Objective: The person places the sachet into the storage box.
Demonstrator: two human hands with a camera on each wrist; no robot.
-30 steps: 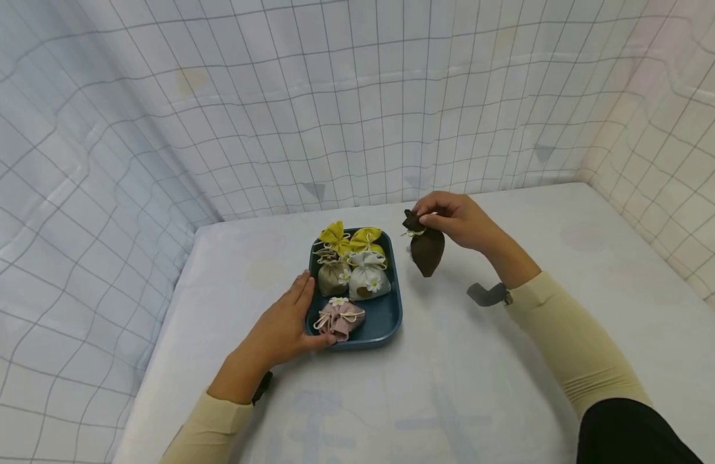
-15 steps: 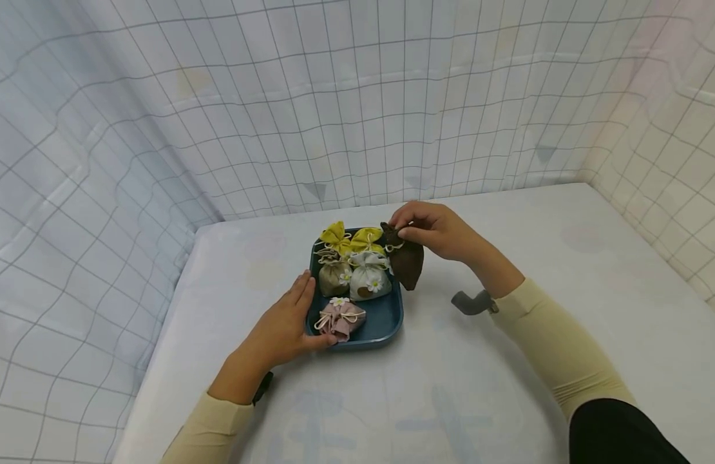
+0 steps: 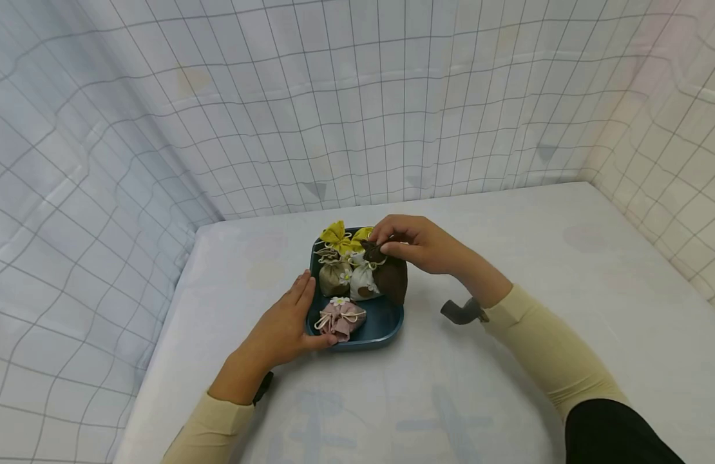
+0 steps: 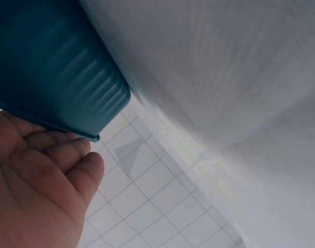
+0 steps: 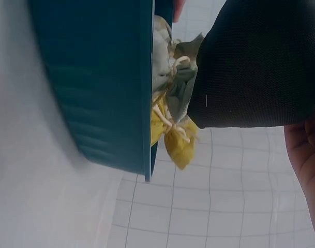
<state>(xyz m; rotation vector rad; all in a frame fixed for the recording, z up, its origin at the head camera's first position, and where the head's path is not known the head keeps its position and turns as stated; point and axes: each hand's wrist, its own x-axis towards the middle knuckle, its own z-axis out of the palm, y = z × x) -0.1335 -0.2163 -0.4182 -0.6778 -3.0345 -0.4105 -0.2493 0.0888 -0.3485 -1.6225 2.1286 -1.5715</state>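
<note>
My right hand (image 3: 418, 243) pinches a dark brown drawstring pouch (image 3: 391, 281) by its gathered top. The pouch hangs over the right side of a blue basin (image 3: 386, 325), and the right wrist view has it apart from the rim. My left hand (image 3: 282, 319) rests along the basin's left side with fingers straight, thumb at the near rim; in the left wrist view its fingers (image 4: 69, 155) lie at the rim from outside. Inside the basin sit a pink pouch (image 3: 341, 319), an olive-brown pouch (image 3: 332, 278), a white pouch (image 3: 362, 283) partly covered by the brown one, and yellow pouches (image 3: 336, 237) behind.
The basin stands on a table with a white cloth (image 3: 450, 386). A white grid-patterned curtain (image 3: 369, 116) hangs behind the table and along both sides. A dark grey wrist-camera mount (image 3: 460, 312) juts out under my right wrist.
My right hand has carried the brown pouch leftward and a little nearer, from beside the basin to over its right part. The left hand and the basin have stayed in place.
</note>
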